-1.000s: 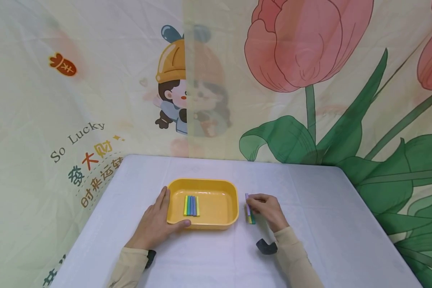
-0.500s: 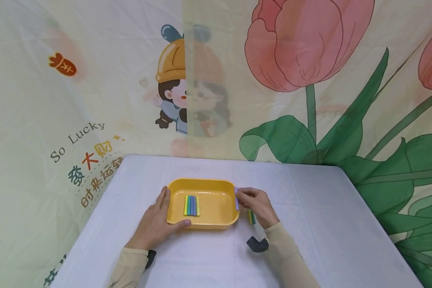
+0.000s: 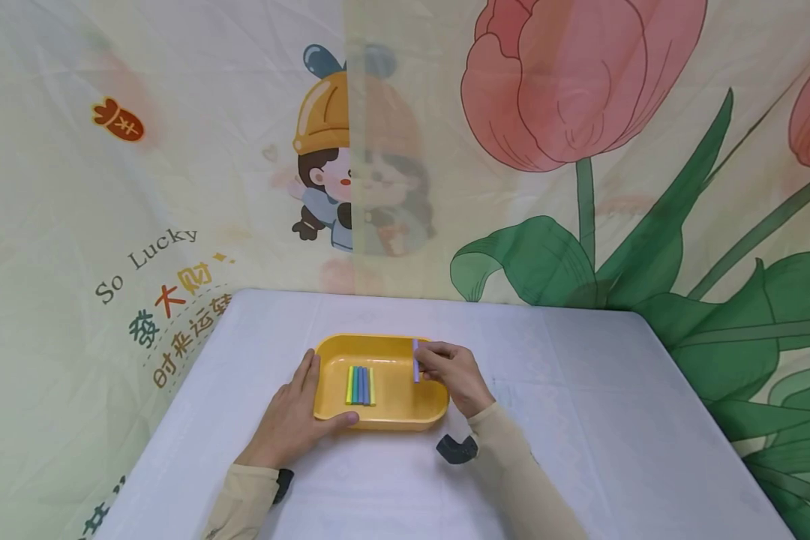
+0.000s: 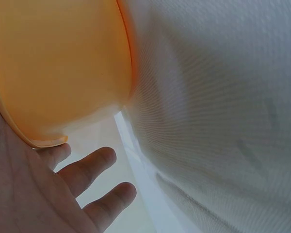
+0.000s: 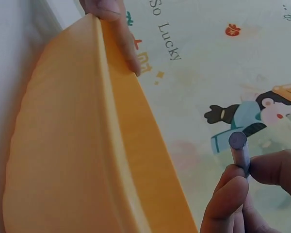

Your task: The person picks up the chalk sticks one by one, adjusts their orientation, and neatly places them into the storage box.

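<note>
My right hand (image 3: pixel 456 375) pinches a purple chalk stick (image 3: pixel 415 363) between thumb and fingertips, over the right part of the yellow tray (image 3: pixel 394 397). Close up in the right wrist view, the chalk's round end (image 5: pixel 237 141) sticks up past the fingertips. Inside the tray, left of its middle, a row of chalk sticks (image 3: pixel 360 386) in yellow, green, blue, purple and pale yellow lies side by side. My left hand (image 3: pixel 286 416) rests against the tray's left side, thumb along the front wall; the left wrist view shows its fingers (image 4: pixel 87 170) extended.
A white cloth (image 3: pixel 378 480) covers the table. Behind it hangs a printed backdrop (image 3: pixel 405 262) with tulips and a cartoon figure. Dark bands (image 3: pixel 457 450) sit at both wrists.
My right hand has carried the purple chalk stick leftward from the table, across the tray's right rim. The green and yellow sticks beside the tray are now hidden behind that hand. The left hand stays put.
</note>
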A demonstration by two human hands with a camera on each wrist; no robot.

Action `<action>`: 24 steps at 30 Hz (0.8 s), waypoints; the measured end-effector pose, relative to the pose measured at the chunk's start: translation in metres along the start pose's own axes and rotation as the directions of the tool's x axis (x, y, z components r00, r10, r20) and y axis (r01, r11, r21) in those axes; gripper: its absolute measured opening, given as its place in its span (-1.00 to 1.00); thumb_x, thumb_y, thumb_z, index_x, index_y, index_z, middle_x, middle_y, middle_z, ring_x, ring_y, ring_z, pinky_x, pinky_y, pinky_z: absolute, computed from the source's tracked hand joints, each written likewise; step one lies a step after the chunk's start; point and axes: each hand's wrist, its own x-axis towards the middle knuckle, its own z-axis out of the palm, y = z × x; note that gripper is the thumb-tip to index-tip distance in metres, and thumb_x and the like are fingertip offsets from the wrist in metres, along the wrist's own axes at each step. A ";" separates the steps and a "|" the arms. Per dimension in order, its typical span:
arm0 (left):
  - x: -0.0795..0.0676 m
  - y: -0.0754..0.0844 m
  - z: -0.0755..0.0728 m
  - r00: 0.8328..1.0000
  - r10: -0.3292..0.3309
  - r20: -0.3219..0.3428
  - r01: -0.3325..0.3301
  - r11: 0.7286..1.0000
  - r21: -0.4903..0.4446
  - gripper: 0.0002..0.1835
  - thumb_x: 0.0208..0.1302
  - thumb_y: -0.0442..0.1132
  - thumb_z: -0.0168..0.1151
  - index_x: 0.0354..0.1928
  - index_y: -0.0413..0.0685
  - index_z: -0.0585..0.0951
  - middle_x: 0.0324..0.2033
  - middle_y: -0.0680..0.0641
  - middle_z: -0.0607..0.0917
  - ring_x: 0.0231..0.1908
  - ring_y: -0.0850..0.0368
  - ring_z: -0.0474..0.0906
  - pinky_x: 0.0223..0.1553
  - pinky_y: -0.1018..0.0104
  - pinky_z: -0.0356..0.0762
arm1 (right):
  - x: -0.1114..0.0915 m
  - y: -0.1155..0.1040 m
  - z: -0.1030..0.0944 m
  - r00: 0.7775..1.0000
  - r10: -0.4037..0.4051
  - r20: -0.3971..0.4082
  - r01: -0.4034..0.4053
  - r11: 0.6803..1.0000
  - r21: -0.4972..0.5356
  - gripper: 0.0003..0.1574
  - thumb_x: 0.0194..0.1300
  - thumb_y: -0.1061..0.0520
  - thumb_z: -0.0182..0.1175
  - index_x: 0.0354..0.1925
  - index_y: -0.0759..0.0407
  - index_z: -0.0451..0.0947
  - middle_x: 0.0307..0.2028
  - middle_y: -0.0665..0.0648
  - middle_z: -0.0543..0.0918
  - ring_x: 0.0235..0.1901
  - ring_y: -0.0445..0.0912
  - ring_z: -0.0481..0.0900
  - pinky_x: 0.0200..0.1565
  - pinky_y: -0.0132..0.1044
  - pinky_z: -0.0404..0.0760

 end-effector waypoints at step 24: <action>0.000 0.000 -0.001 1.000 -0.011 0.022 0.011 1.000 -0.008 0.42 0.03 0.62 0.20 0.62 -0.12 -0.23 0.61 -0.15 -0.21 0.48 -0.26 0.10 0.42 -0.24 0.12 | 0.029 0.020 0.051 0.990 0.136 -0.026 -0.136 0.913 -0.386 -0.72 0.30 0.05 0.38 -0.19 0.26 0.74 -0.40 0.13 0.72 -0.44 -0.09 0.63 -0.31 -0.33 0.65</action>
